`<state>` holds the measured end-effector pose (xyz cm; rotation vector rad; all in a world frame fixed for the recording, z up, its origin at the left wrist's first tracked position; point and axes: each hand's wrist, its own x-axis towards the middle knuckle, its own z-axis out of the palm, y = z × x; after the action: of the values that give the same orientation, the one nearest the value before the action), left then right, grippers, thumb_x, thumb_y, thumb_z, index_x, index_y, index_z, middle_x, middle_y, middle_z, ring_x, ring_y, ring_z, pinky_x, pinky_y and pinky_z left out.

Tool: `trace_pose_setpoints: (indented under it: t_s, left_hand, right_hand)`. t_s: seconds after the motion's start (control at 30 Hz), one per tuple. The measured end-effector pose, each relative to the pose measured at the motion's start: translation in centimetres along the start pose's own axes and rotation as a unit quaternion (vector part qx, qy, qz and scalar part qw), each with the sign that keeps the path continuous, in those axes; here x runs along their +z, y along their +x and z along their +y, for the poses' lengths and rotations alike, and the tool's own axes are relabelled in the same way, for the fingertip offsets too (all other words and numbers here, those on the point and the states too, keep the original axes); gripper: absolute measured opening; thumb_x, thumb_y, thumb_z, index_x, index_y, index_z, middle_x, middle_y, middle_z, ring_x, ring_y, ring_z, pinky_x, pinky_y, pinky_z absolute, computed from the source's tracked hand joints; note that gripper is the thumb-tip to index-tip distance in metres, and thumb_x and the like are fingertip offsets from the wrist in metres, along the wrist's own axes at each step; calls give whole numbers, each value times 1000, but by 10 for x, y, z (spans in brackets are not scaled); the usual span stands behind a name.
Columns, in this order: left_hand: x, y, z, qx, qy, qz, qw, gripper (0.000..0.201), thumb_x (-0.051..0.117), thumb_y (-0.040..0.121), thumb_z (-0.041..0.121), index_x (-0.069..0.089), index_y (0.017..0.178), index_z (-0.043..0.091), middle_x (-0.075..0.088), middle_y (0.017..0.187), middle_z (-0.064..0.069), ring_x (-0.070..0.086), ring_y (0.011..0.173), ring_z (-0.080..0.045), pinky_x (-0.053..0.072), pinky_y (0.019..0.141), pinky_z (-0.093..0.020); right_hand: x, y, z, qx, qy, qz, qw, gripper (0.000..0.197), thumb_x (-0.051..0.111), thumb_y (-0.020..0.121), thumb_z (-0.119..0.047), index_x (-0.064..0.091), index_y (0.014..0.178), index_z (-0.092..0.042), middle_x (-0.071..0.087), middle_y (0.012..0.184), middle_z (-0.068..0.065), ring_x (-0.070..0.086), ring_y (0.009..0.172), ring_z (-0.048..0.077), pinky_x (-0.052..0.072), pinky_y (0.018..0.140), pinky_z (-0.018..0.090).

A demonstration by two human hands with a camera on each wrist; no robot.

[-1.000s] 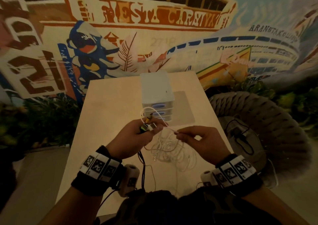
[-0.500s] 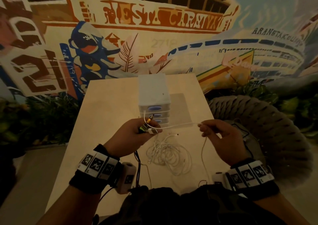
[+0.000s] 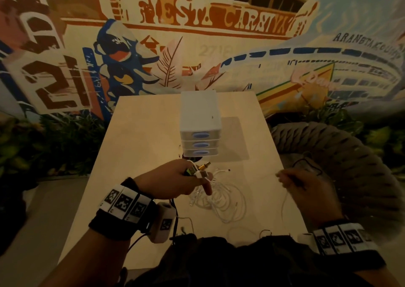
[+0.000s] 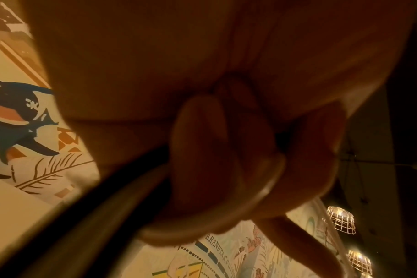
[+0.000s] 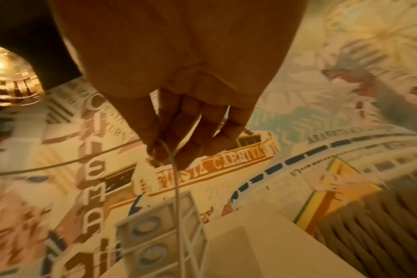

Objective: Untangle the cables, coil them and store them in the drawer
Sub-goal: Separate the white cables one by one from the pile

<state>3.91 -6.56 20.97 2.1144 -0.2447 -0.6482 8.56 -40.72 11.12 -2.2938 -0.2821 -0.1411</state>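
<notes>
Left hand [image 3: 175, 182]: fingers curled round a bunch of cable plugs [image 3: 198, 170], incl. a white USB end and a gold-tipped one, held just above the table [image 3: 142, 155]. Purpose, as judged: anchors the ends so pulled strands don't drag the whole bundle. The left wrist view confirms the grip: fingers [image 4: 198, 150] wrap a pale cable [image 4: 257, 197] and a dark cable [image 4: 102, 203].

Right hand [image 3: 306, 190]: thumb and forefinger pinch one thin white cable [image 5: 176, 188], other fingers loosely extended beside it. From the pinch, one run goes off toward the left hand, the other hangs down toward the table edge near the person's body. Purpose, as judged: isolates a single strand from the rest and draws it clear.

White cable tangle [image 3: 219, 199]: lies on the table between the hands, directly below and just right of the left hand. Loose overlapping loops, not yet coiled.

Drawer unit [image 3: 200, 137]: stands beyond the left hand, three drawers w/ blue handles, all closed. Nothing stored yet. Step in hand: untangling, early in the task.

Changes vs. earlier frames:
- Right hand is now well apart from the left, out over the table's right edge; 1.0 s ago the two were nearly touching.
- The pulled strand is correspondingly longer.
- Left hand has kept its grip and approx. position.
- Tangle remains on the table.
</notes>
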Motion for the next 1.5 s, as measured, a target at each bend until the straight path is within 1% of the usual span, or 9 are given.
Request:
trace_pose_setpoints:
  t_s: [0.2,0.37,0.47,0.7,0.83,1.03,1.3,1.4,1.5]
  left_hand:
    - [9,12,3,-21,11,79,997,38,52,104,33,76,80,18,42,43,11,34,38,-6,29,47,-18]
    - [16,19,7,-57,55,134,988,46,55,99,19,69,55,22,48,53,-3,35,44,-13,36,56,-33]
    - [17,23,5,-70,78,167,980,32,57,95,16,60,69,-2,51,62,-9,38,49,-12,33,56,-30]
    - [10,-2,-7,40,44,111,992,30,55,103,27,70,77,25,53,58,12,44,50,-8,41,58,-31]
    - [7,-10,-10,140,-122,221,957,28,48,105,23,66,92,6,53,58,13,37,53,-13,34,55,-28]
    - [-20,-13,-10,160,-221,362,892,38,35,108,28,62,91,7,42,52,3,33,49,-19,29,48,-30]
    - [-26,-12,0,192,-232,436,848,39,32,110,27,62,89,15,48,52,-2,41,44,-17,32,44,-23]
    - [-23,-11,3,196,-243,410,857,40,31,110,27,63,93,11,49,52,-2,47,49,-29,43,54,-30]
    - [-17,-12,10,200,-270,360,870,37,32,110,24,61,99,5,43,51,-8,55,56,-35,50,62,-32]
  right_hand:
    - [29,3,-42,-163,-43,-287,943,64,57,92,-17,37,144,-48,63,107,-24,58,103,-1,45,94,21]
    - [55,8,-93,-198,41,-315,927,44,59,92,-47,57,134,-34,60,132,-17,52,125,0,41,107,26]
    - [65,13,-122,-206,43,-310,927,30,52,98,-52,72,103,-31,72,106,-14,65,100,1,50,90,28]
    - [56,35,-105,33,298,-161,940,40,39,104,-39,59,73,-24,55,68,-5,49,54,17,45,55,33]
    - [59,46,-53,64,117,-75,988,44,40,105,-44,58,69,-24,50,60,3,44,51,16,40,58,33]
    - [45,-2,3,104,1,-255,961,52,46,101,-47,58,64,-12,63,63,-10,59,65,-6,45,72,23]
    - [52,-61,54,203,-22,-330,922,99,29,63,-101,63,73,-9,63,71,-1,57,65,-2,41,70,18]
    - [50,-81,66,235,-46,-366,899,50,53,89,-66,78,98,-24,75,105,6,68,92,13,50,92,28]
    - [45,-90,69,170,-119,-432,878,11,61,86,-61,63,79,-70,72,99,-17,65,93,3,51,99,34]
